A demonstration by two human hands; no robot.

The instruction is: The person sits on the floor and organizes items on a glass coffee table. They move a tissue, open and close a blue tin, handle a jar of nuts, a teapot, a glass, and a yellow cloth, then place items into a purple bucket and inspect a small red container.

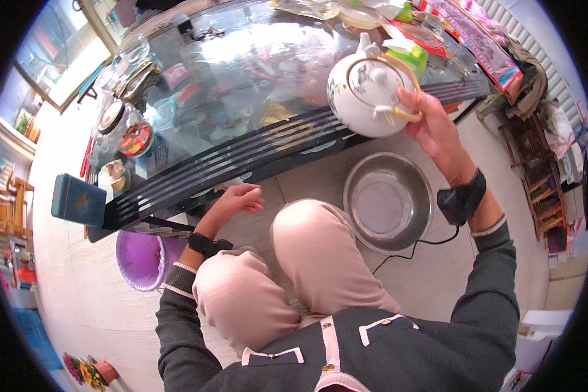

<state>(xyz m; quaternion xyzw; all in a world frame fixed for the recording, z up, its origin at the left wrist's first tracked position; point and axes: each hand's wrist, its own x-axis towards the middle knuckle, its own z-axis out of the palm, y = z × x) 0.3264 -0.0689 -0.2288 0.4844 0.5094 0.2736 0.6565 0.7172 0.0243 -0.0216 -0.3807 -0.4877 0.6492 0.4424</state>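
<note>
My right hand (428,125) grips the handle of a white ceramic teapot (357,110) with a dark painted pattern and a lidded top. The teapot is at the near right edge of a glass-topped table (215,78); whether it touches the glass I cannot tell. Its spout points away from me. On the floor below it lies a round stainless steel basin (379,201). My left hand (240,200) hangs before the table's near edge, above my left knee, with its fingers curled in and nothing visible in them.
Glass jars (120,117), a round red tin (136,138) and a dark blue box (78,200) are at the table's left end. A purple-lined bin (139,259) stands below. Bags and packets (411,34) crowd the far right. A black cable (414,247) runs from my right wrist.
</note>
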